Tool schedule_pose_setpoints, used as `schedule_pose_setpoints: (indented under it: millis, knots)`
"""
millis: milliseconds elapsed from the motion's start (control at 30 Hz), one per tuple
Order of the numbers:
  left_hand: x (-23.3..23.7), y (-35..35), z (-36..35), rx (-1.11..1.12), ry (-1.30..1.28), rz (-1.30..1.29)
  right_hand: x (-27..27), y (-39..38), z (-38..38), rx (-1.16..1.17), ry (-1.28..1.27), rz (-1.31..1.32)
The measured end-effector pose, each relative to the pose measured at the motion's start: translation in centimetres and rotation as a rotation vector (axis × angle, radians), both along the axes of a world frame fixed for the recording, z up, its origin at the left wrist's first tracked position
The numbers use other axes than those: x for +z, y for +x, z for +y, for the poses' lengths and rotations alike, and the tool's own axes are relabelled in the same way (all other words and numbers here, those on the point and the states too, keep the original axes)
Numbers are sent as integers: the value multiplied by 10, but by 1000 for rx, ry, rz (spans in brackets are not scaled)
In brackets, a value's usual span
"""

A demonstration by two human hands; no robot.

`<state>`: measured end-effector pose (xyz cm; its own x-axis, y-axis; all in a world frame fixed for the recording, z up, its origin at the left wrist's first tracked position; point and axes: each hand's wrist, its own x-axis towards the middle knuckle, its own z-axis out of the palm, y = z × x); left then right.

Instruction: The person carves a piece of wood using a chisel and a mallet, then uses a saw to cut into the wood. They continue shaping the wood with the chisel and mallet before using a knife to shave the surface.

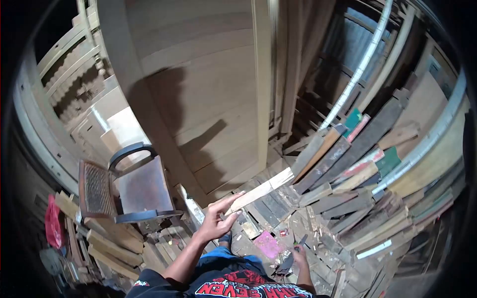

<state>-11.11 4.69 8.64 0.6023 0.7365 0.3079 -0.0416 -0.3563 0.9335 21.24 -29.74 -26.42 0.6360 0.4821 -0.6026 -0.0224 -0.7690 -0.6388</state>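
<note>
My left hand (218, 221) is raised in front of me, thumb and fingers closed on the near end of a pale strip of wood (263, 189). The strip tilts up and away to the right, its far end looking rough or split. Lower down, near my right side, my right hand (299, 254) is closed around a small tool with a dark, narrow blade (303, 240) and a bit of green by the grip. Its exact kind is too small to make out. The two hands are apart. A pink sheet (268, 245) lies on the floor between them.
A wooden armchair (141, 186) with a woven back stands at the left. Ahead rises a large wooden panel (208, 89). Stacked boards (362, 198) crowd the right side, more timber (117, 248) lies at lower left, and scraps litter the floor. A red bag (54, 223) hangs far left.
</note>
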Motion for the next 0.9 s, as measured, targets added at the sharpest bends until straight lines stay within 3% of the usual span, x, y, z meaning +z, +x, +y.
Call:
schedule_pose_setpoints:
  millis: [67, 100, 200, 233, 333, 367, 400, 533, 600, 733, 900]
  knots:
    - [-17, -3, 6, 92, -109, -31, 59, -1, 47, -113, 47, 229]
    - [-20, -8, 12, 149, -69, -19, 49, 12, 67, 11, 131, 224]
    - [-26, -28, 9, 332, -129, 124, 55, 20, 104, -59, 274, 335]
    - [-33, -33, -3, 405, -108, 111, 79, 4, 111, -52, 266, 373]
    - [-68, -42, -24, 640, -147, 106, 93, 20, 146, 147, 286, 216]
    - [-39, -53, -36, 662, -350, 336, 82, 30, 156, 215, 324, 265]
    - [-50, -57, -49, 764, -245, 228, 76, 34, 167, 321, 381, 169]
    - [-64, -43, -118, 1144, -302, 94, 69, 55, 202, 569, 467, -63]
    - [-80, -44, -149, 1285, -326, 85, 67, 65, 224, 674, 370, 55]
    - [-84, -35, -201, 1392, -484, -91, 66, 54, 239, 911, 561, -229]
    - [-91, -32, -231, 1558, -385, -185, 97, 32, 262, 1234, 354, -219]
